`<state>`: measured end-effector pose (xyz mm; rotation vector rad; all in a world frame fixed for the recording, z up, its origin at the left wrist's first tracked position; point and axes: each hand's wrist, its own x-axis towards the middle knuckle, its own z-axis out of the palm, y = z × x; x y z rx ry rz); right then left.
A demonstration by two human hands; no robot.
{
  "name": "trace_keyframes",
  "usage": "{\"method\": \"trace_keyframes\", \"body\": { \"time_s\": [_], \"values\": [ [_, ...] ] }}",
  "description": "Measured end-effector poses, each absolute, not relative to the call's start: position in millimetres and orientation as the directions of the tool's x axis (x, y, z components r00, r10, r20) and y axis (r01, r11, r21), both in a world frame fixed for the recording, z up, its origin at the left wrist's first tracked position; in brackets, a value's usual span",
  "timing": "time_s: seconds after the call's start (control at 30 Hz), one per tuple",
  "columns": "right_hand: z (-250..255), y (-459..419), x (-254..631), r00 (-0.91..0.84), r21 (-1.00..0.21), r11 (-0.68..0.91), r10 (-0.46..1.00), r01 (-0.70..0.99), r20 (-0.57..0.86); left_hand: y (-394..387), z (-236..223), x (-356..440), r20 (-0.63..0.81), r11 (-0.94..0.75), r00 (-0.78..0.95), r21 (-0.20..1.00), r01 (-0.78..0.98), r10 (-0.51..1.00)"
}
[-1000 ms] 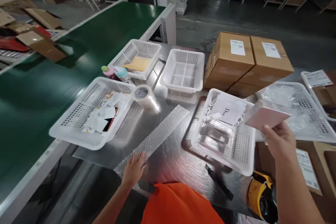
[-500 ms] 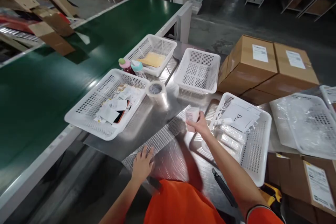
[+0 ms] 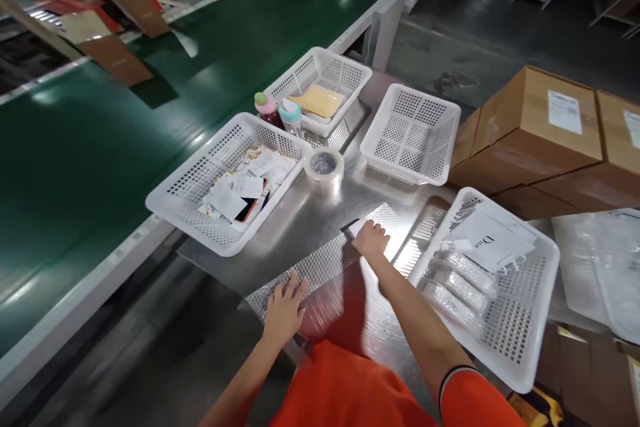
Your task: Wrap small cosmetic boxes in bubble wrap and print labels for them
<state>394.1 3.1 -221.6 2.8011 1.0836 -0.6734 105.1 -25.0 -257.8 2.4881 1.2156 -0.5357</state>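
Note:
A strip of bubble wrap (image 3: 320,265) lies slantwise on the metal table. My left hand (image 3: 284,310) rests on its near end, open with fingers spread. Toward the strip's far end, my right hand (image 3: 371,238) grips a small white box (image 3: 358,226) against the wrap, its left side dark in shadow. The hand covers much of the box. Beyond the strip stands a roll of clear tape (image 3: 325,170). Right of my right hand is a white basket (image 3: 520,360) with wrapped packs (image 3: 457,283) and white Dior bags (image 3: 493,237).
A white basket (image 3: 175,203) of cards and tags sits at left, near two drink bottles (image 3: 290,115). Behind are a basket (image 3: 273,90) with a yellow envelope and another basket (image 3: 410,140). Cardboard boxes (image 3: 550,127) stand at right; a green conveyor (image 3: 210,87) runs along the left.
My right hand has lowered the small box onto the bubble wrap. My left hand stays on the strip. The view has shifted, and the black cutter near my right arm no longer shows.

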Motion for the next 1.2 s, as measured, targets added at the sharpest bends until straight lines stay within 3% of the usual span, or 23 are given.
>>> {"method": "trace_keyframes", "body": {
  "time_s": [0.27, 0.43, 0.57, 0.63, 0.7, 1.0, 1.2],
  "values": [
    [-233, -5, 391, 0.639, -0.113, -0.712, 0.679, 0.693, -0.362, -24, -257, 106, -0.477, -0.580, 0.560, 0.121, 0.805, 0.677],
    [-205, -4, 420, 0.556, -0.134, -0.629, 0.752, 0.766, -0.354, -24, -256, 106, -0.439, -0.599, 0.582, 0.116, 0.792, 0.684],
    [-180, -6, 443, 0.125, -0.117, -0.153, 0.967, 0.981, -0.221, -25, -255, 105, -0.395, -0.621, 0.603, 0.099, 0.778, 0.693],
    [-180, -8, 444, -0.098, -0.115, 0.072, 0.966, 0.991, -0.241, -26, -256, 105, -0.388, -0.624, 0.605, 0.092, 0.776, 0.695],
    [-190, -10, 440, -0.203, -0.112, 0.177, 0.934, 0.978, -0.295, -25, -256, 105, -0.388, -0.624, 0.605, 0.092, 0.776, 0.695],
    [-226, -8, 424, -0.214, -0.164, 0.160, 0.892, 0.973, -0.398, -25, -258, 105, -0.383, -0.605, 0.596, 0.114, 0.788, 0.706],
    [-226, -7, 431, -0.133, -0.245, 0.028, 0.896, 0.969, -0.425, -25, -257, 104, -0.393, -0.578, 0.585, 0.150, 0.802, 0.710]
  ]
}}
